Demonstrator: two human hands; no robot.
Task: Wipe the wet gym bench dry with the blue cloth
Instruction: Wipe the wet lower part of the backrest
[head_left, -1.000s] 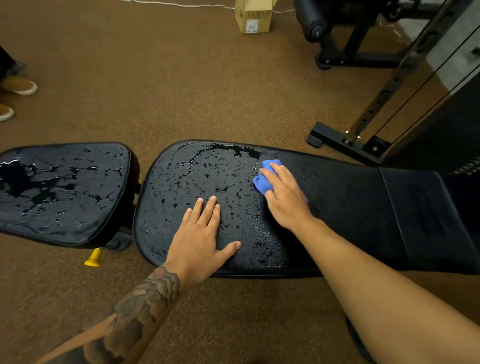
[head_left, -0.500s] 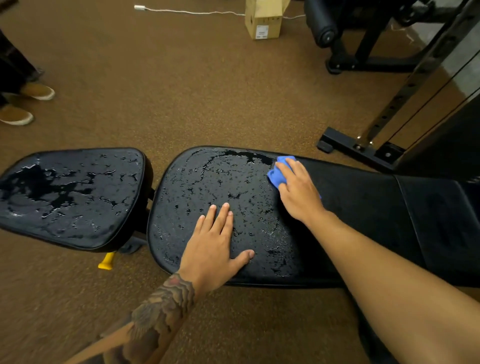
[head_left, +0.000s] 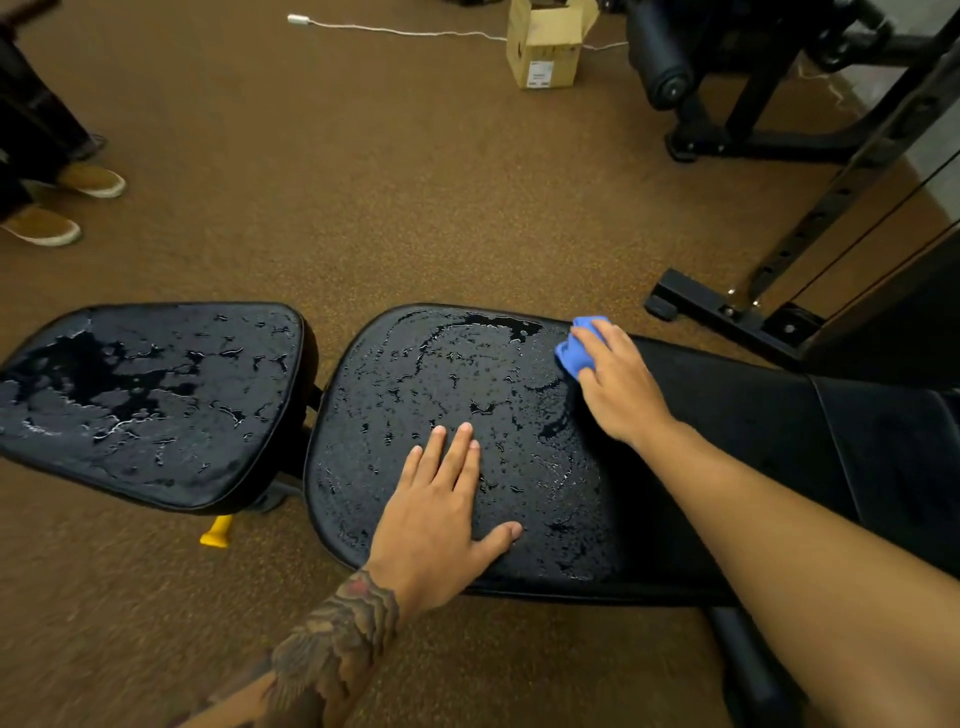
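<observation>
Where the beaded water on the long pad of the gym bench (head_left: 457, 374) gives way to a dull matte surface, I see the blue cloth (head_left: 574, 353) bunched into a wad at the pad's far edge. The right hand (head_left: 618, 387) lies on top of it, its fingers (head_left: 597, 338) curved over the wad and holding it down against the vinyl. Blue shows past the fingertips and along the side of the hand nearest the wet patch. The thumb is tucked out of my sight, so I cannot tell how it grips. From this hand the bare forearm runs back to the lower right corner of my view.

Nearer to me on the same pad, the left hand (head_left: 441, 514) rests flat and holds nothing. Its four fingers are straight and close together, pointing away from me, and the thumb is spread out to the side. It sits right in the droplets, well apart from the cloth. The forearm behind it is tattooed.

To the left, across a narrow gap, the seat pad (head_left: 150, 400) carries broad pools and streaks of water. A yellow knob (head_left: 217, 531) pokes out below its near edge.

Beyond the bench lies brown speckled floor (head_left: 415, 208). A black rack base (head_left: 727, 312) stands just past the cloth. Farther back I see a cardboard box (head_left: 545, 49) with a white cable (head_left: 395, 31) trailing beside it. At the left edge stands a pair of tan shoes (head_left: 88, 179).
</observation>
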